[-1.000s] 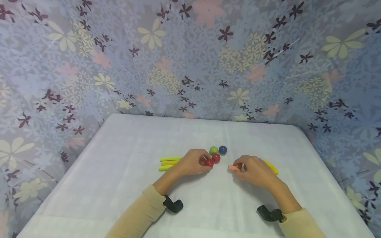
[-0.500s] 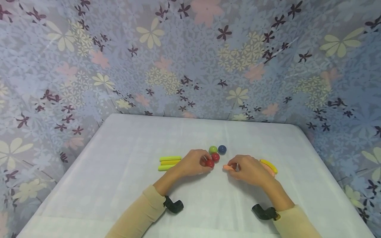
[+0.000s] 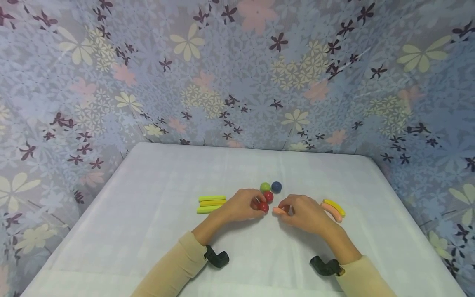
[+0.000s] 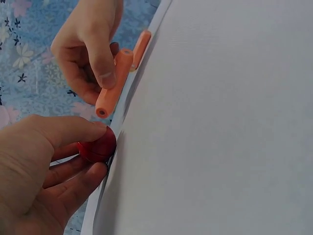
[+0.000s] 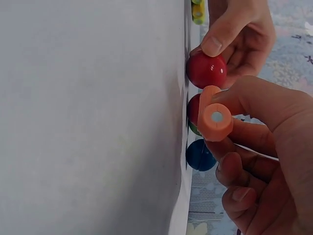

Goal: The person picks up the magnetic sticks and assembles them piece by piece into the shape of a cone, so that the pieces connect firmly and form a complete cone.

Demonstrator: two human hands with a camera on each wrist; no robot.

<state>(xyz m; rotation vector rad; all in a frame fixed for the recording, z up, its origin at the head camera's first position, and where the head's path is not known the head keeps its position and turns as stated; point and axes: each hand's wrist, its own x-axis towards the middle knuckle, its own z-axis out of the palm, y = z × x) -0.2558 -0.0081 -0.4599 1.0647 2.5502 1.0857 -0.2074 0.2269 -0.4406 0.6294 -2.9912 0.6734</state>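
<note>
My left hand [image 3: 241, 206] pinches a glossy red ball [image 3: 264, 207] between thumb and fingers, low over the white tabletop. Facing it, my right hand [image 3: 306, 212] grips a short orange magnetic rod [image 3: 279, 210]. In the left wrist view this rod [image 4: 117, 83] has round metal discs in its ends and tilts with one end near the ball. From the right wrist camera, the rod's near end [image 5: 215, 120] points at the lens, while the held ball [image 5: 208, 71] lies just past it. A second red ball [image 3: 269, 196] rests directly behind the held one.
Behind the hands lie a green ball [image 3: 265, 187] and a blue ball [image 3: 276, 187]. Yellow and lime rods [image 3: 212, 203] lie in a row left of my left hand. Curved yellow [image 3: 335, 207] and orange [image 3: 332, 211] rods lie right of my right hand.
My right hand has moved left with the orange rod, bringing it close to the held red ball and uncovering the curved orange rod. The left hand has shifted slightly right and toward me.
</note>
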